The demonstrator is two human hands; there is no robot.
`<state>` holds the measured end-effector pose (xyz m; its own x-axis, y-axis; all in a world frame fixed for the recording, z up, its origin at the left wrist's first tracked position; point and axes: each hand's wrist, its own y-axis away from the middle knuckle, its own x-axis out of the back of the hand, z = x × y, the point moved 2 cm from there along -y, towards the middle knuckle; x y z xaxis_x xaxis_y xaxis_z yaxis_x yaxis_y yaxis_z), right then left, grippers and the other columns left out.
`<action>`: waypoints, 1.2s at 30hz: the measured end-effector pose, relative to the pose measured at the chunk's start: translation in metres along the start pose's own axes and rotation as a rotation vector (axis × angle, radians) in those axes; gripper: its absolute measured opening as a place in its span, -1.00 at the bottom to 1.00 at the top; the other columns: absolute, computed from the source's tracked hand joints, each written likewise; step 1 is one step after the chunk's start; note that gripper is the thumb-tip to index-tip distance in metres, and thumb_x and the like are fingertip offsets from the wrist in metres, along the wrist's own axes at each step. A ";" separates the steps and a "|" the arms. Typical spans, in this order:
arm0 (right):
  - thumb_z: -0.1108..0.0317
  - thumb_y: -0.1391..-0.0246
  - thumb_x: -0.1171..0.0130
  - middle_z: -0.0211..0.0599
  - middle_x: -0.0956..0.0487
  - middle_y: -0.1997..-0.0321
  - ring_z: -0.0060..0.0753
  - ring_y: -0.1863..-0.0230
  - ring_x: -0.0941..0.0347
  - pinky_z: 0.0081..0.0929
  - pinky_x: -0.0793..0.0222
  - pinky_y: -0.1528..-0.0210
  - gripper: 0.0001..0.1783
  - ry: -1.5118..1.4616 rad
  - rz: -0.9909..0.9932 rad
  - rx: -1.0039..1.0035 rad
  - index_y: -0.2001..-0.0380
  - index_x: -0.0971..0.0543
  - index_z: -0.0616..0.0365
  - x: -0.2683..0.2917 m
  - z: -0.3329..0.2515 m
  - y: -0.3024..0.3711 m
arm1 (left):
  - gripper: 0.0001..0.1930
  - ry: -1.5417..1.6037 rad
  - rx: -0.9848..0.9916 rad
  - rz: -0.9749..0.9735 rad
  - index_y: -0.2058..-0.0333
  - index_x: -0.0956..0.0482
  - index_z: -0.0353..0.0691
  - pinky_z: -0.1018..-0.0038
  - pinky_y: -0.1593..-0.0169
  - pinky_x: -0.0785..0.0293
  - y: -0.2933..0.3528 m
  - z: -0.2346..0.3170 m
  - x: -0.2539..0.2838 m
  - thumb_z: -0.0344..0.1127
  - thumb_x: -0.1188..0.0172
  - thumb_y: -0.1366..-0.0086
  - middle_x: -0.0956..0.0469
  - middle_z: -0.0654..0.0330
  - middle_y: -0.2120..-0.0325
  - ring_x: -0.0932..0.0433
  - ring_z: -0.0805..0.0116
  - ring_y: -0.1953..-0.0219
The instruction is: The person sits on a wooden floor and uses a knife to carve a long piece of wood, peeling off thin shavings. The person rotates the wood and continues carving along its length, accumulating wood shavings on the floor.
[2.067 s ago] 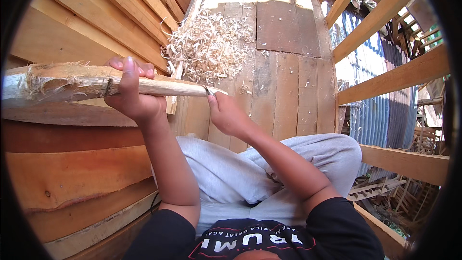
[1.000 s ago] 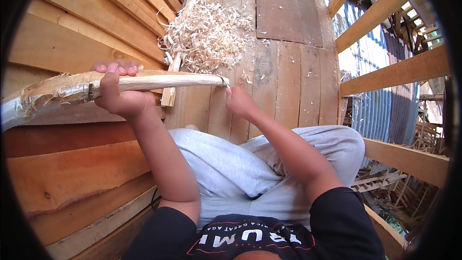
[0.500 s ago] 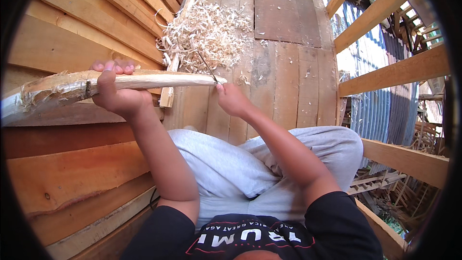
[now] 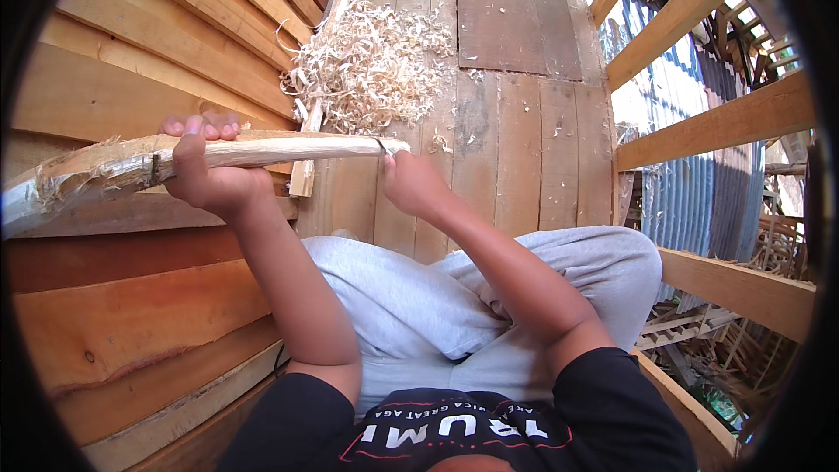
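Note:
A long, curved, partly peeled wooden pole [image 4: 297,149] runs from the left edge to a pale, tapered end near the middle. My left hand [image 4: 210,170] is closed around it, thumb on top, beside a dark ring-like mark. Rough bark and frayed fibres show on the thicker part to the left. At the tapered end, my right hand [image 4: 417,182] is closed on a thin dark-bladed knife [image 4: 379,143]. Its blade lies across the wood close to the tip, and its handle is hidden in the fingers.
A heap of curled wood shavings [image 4: 371,70] lies on the plank floor [image 4: 516,149] beyond the pole. Stacked boards [image 4: 149,288] rise along the left. Wooden rails [image 4: 717,127] stand on the right, with corrugated metal sheets [image 4: 673,183] behind them. My legs are folded under my arms.
My right hand has shifted slightly left along the pole's end. The blade, which stuck out past the far side, now shows shorter and lies over the wood. My left hand keeps its hold.

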<state>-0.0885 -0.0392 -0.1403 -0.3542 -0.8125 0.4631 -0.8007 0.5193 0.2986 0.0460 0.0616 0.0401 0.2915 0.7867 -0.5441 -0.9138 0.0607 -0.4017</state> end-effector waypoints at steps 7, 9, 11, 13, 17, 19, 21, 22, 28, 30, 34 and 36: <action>0.19 -0.32 0.23 0.34 -0.55 0.31 0.32 0.20 -0.49 0.05 -0.37 0.07 -0.51 -0.004 -0.003 -0.025 0.33 -0.52 0.45 -0.005 0.026 -0.011 | -0.79 -0.050 0.031 0.030 0.42 -0.30 -0.07 0.47 0.38 -0.25 0.003 0.001 -0.002 -0.35 -0.14 0.03 -0.23 0.36 0.64 -0.23 0.50 0.58; 0.20 -0.32 0.23 0.33 -0.55 0.30 0.32 0.20 -0.49 0.05 -0.37 0.07 -0.52 0.028 -0.027 -0.058 0.34 -0.52 0.45 -0.003 0.023 -0.009 | -0.79 -0.051 0.038 0.017 0.42 -0.29 -0.06 0.47 0.38 -0.25 0.002 0.001 0.000 -0.35 -0.15 0.03 -0.23 0.36 0.64 -0.24 0.49 0.58; 0.21 -0.32 0.22 0.33 -0.55 0.29 0.32 0.19 -0.49 0.05 -0.37 0.07 -0.53 0.064 -0.024 -0.077 0.34 -0.52 0.44 -0.001 0.014 -0.005 | -0.79 -0.051 0.033 0.004 0.43 -0.29 -0.06 0.46 0.37 -0.24 0.001 0.002 -0.001 -0.35 -0.14 0.03 -0.23 0.36 0.64 -0.24 0.49 0.58; 0.20 -0.32 0.21 0.35 -0.54 0.35 0.35 0.24 -0.48 0.07 -0.36 0.11 -0.51 0.036 0.031 0.053 0.39 -0.52 0.45 0.004 -0.027 0.012 | -0.81 -0.019 0.017 0.042 0.42 -0.30 -0.10 0.50 0.43 -0.28 -0.001 0.004 0.004 -0.40 -0.12 0.03 -0.25 0.33 0.65 -0.23 0.49 0.60; 0.21 -0.31 0.18 0.35 -0.54 0.39 0.37 0.27 -0.47 0.08 -0.35 0.13 -0.52 -0.012 0.115 -0.022 0.40 -0.53 0.46 -0.009 0.022 -0.007 | -0.81 -0.032 0.054 0.043 0.43 -0.29 -0.06 0.48 0.38 -0.24 0.004 0.001 -0.004 -0.37 -0.13 0.02 -0.23 0.35 0.64 -0.22 0.48 0.59; 0.22 -0.31 0.18 0.35 -0.54 0.39 0.37 0.28 -0.47 0.07 -0.35 0.13 -0.53 -0.005 0.051 -0.035 0.38 -0.52 0.47 -0.009 0.029 -0.009 | -0.81 -0.027 0.046 0.030 0.43 -0.29 -0.07 0.47 0.38 -0.24 0.000 0.001 0.002 -0.37 -0.12 0.02 -0.23 0.35 0.64 -0.22 0.48 0.59; 0.22 -0.31 0.19 0.34 -0.54 0.39 0.38 0.29 -0.47 0.07 -0.35 0.13 -0.53 -0.008 0.031 -0.048 0.38 -0.51 0.48 -0.010 0.034 -0.011 | -0.82 -0.038 0.038 0.041 0.42 -0.31 -0.08 0.47 0.37 -0.27 -0.001 0.000 0.001 -0.37 -0.12 0.02 -0.23 0.35 0.64 -0.23 0.48 0.59; 0.21 -0.31 0.19 0.34 -0.54 0.40 0.37 0.30 -0.47 0.07 -0.35 0.13 -0.52 -0.013 0.043 -0.051 0.39 -0.51 0.49 -0.011 0.036 -0.013 | -0.81 -0.021 0.031 0.033 0.41 -0.31 -0.10 0.48 0.41 -0.28 -0.001 0.001 -0.001 -0.40 -0.12 0.03 -0.24 0.34 0.65 -0.23 0.48 0.60; 0.19 -0.30 0.20 0.37 -0.54 0.36 0.36 0.25 -0.48 0.08 -0.35 0.10 -0.50 0.019 0.107 -0.003 0.39 -0.52 0.49 -0.003 -0.001 0.000 | -0.80 -0.038 0.012 0.058 0.40 -0.32 -0.13 0.50 0.44 -0.30 0.007 0.003 0.000 -0.44 -0.12 0.04 -0.25 0.32 0.65 -0.23 0.49 0.61; 0.19 -0.30 0.19 0.40 -0.53 0.38 0.39 0.27 -0.48 0.09 -0.34 0.11 -0.49 0.010 0.115 -0.043 0.41 -0.53 0.50 -0.012 0.031 -0.005 | -0.82 -0.059 0.033 0.040 0.41 -0.31 -0.07 0.48 0.36 -0.28 0.009 0.002 -0.009 -0.40 -0.11 0.01 -0.23 0.36 0.63 -0.22 0.51 0.58; 0.20 -0.28 0.18 0.42 -0.53 0.36 0.40 0.24 -0.48 0.10 -0.35 0.09 -0.50 0.062 -0.015 -0.108 0.41 -0.54 0.51 -0.008 0.034 -0.010 | -0.77 0.038 0.007 -0.015 0.39 -0.30 -0.18 0.50 0.48 -0.32 0.003 0.001 -0.002 -0.48 -0.12 0.05 -0.25 0.29 0.64 -0.25 0.47 0.63; 0.20 -0.28 0.17 0.43 -0.53 0.36 0.41 0.23 -0.48 0.09 -0.35 0.08 -0.49 0.053 0.037 -0.079 0.41 -0.55 0.51 -0.010 0.041 -0.012 | -0.75 0.015 -0.007 -0.033 0.37 -0.29 -0.19 0.49 0.46 -0.33 0.002 0.001 -0.001 -0.48 -0.13 0.03 -0.26 0.27 0.60 -0.26 0.46 0.62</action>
<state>-0.0948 -0.0483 -0.1826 -0.3552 -0.7781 0.5180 -0.7461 0.5699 0.3444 0.0432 0.0613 0.0406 0.3257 0.7750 -0.5415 -0.9015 0.0818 -0.4250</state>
